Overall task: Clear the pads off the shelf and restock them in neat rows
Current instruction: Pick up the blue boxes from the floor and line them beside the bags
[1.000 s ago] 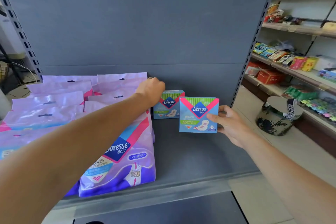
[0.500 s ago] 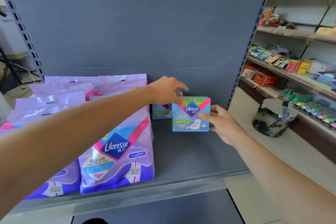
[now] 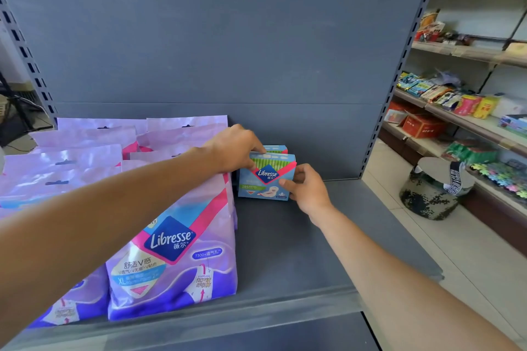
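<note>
A small blue Libresse pad pack (image 3: 262, 179) stands on the grey shelf (image 3: 299, 251), directly in front of a second blue pack (image 3: 278, 148) near the back panel. My right hand (image 3: 306, 188) pinches the front pack's right edge. My left hand (image 3: 236, 148) grips the top left corner of the same pack from above. To the left, several large purple Libresse pad bags (image 3: 171, 251) stand upright in rows, filling the shelf's left half.
The shelf's grey back panel (image 3: 228, 37) rises behind. A side aisle on the right holds shelves of snacks (image 3: 467, 102) and a camouflage hat (image 3: 430, 194) on the tiled floor. The shelf lip (image 3: 228, 319) runs along the front.
My right hand has carried the blue pack left and back, setting it in front of the other blue pack. My left hand has come over onto its top.
</note>
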The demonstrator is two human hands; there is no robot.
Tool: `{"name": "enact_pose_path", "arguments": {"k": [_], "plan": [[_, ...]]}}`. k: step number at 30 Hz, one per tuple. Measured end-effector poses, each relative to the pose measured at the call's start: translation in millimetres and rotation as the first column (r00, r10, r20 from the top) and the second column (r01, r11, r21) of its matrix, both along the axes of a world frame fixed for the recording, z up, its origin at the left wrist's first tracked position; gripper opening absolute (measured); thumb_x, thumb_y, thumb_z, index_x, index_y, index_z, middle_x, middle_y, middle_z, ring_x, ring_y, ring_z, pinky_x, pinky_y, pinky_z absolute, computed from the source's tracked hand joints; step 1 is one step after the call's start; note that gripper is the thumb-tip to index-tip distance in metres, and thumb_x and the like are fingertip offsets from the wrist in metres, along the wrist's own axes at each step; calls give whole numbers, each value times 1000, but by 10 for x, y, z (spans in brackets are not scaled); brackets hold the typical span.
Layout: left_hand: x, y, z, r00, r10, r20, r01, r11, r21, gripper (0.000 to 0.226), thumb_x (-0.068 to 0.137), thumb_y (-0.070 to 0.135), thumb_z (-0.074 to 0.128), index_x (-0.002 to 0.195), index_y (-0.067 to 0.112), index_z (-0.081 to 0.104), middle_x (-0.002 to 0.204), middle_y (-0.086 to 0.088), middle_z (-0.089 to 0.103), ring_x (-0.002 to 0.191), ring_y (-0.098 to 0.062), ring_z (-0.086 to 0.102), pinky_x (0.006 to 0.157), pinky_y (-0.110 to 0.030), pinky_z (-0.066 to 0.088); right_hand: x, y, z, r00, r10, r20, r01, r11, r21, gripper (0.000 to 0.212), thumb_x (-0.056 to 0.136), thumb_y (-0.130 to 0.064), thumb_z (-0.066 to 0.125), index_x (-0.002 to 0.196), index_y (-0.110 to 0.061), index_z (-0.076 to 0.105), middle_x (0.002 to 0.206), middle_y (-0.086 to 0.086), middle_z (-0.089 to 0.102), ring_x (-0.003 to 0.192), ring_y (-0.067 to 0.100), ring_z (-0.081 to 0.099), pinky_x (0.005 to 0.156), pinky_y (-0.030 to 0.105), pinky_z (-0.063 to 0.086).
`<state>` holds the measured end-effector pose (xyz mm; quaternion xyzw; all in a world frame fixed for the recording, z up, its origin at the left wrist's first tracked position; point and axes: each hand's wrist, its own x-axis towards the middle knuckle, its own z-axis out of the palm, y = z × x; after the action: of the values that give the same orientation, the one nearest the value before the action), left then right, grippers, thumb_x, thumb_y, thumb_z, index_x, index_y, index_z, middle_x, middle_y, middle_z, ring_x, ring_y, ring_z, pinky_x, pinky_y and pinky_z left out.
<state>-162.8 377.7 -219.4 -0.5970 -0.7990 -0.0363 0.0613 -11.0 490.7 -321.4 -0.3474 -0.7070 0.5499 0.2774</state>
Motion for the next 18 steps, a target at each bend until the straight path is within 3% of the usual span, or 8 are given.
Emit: {"name": "enact_pose_path", "arguments": {"k": [6, 13, 16, 18], "plan": [[-85, 21, -83, 996, -6, -85, 3, 1000, -31, 46, 82, 37, 72, 126, 28, 64, 117, -3, 60, 109, -25, 57, 88, -40, 51, -94, 2, -38, 998, -56, 30, 53, 996, 74, 29, 82, -23, 77, 99, -13, 56, 102, 6, 70, 94, 21, 69, 82, 46, 58], [-22, 8, -10, 985, -10, -173, -6, 996, -94, 42, 83, 41, 70, 124, 31, 63, 119, 1, 61, 110, -24, 58, 77, -36, 49, -29, -44, 45, 987, -74, 146, 53, 989, 142, 31, 83, -30, 75, 100, -12, 56, 102, 3, 69, 90, 16, 66, 79, 39, 58], [107, -11, 95, 974, 16, -226, -51, 987, -153, 37, 81, 47, 70, 112, 27, 66, 110, -1, 65, 101, -26, 62, 66, -33, 46, 134, -165, 113, 979, -67, 191, 35, 985, 166, 26, 85, -28, 74, 100, -13, 59, 100, 1, 69, 86, 14, 64, 71, 28, 54], [259, -44, 189, 980, 33, -196, -60, 990, -130, 41, 81, 49, 67, 115, 26, 65, 112, -1, 65, 102, -26, 62, 68, -34, 49, 312, -271, 149, 967, -67, 244, 14, 977, 212, 23, 87, -24, 71, 106, -15, 61, 102, -2, 66, 87, 12, 61, 63, 16, 45]]}}
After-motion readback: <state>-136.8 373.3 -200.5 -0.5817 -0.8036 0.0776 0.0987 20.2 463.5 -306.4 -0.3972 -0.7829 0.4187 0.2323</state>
